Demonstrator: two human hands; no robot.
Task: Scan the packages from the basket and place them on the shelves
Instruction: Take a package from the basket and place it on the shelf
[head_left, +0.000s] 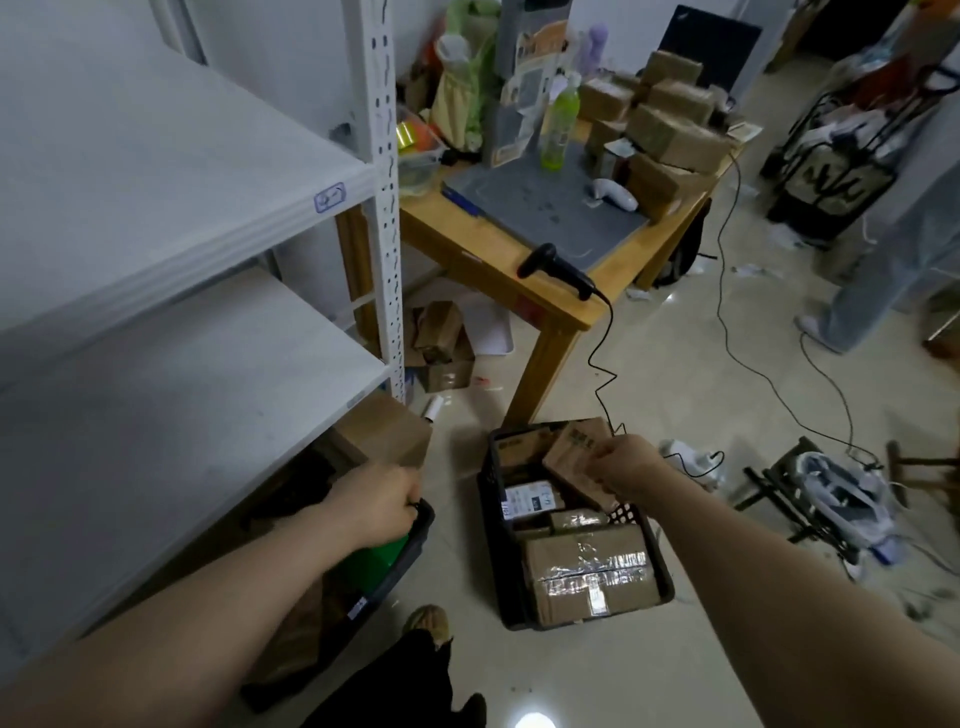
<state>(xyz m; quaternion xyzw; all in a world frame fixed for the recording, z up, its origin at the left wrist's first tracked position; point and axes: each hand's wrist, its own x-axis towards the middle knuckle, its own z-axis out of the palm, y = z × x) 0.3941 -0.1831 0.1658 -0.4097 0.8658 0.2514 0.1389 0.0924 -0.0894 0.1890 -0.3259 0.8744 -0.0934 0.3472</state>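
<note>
1. Nearest, two bare forearms stretched down toward the floor, a dark trouser leg and a shoe (426, 621) between them
2. Right grip (628, 467) closed on a tilted brown package (571, 457), pinched at its upper corner; package raised above the others at the far end of the black basket (506, 587)
3. Left grip (374, 501) curled over the rim of a second black crate (410, 545) tucked under the shelving; something green (371, 564) just beneath that grip, not identifiable
4. Below the right grip and nearer the camera, inside the basket: a large taped package (587, 577), a white-labelled package (532, 499), and at least one smaller box between them
5. Well beyond the right grip, up on the wooden worktop (467, 239): a black scanner (550, 265) at the near corner, untouched, its cable trailing down toward the basket; held package therefore judged not yet scanned
6. Above and to the left of the left grip: two white shelves (182, 384), no package visible on the parts in view
7. Judged very early in the task: one package in hand, the rest of the basket's load waiting
8. Left to do, by that reading: bring the held package to the scanner, scan it, set it on a shelf, then repeat for every package in the basket
</note>
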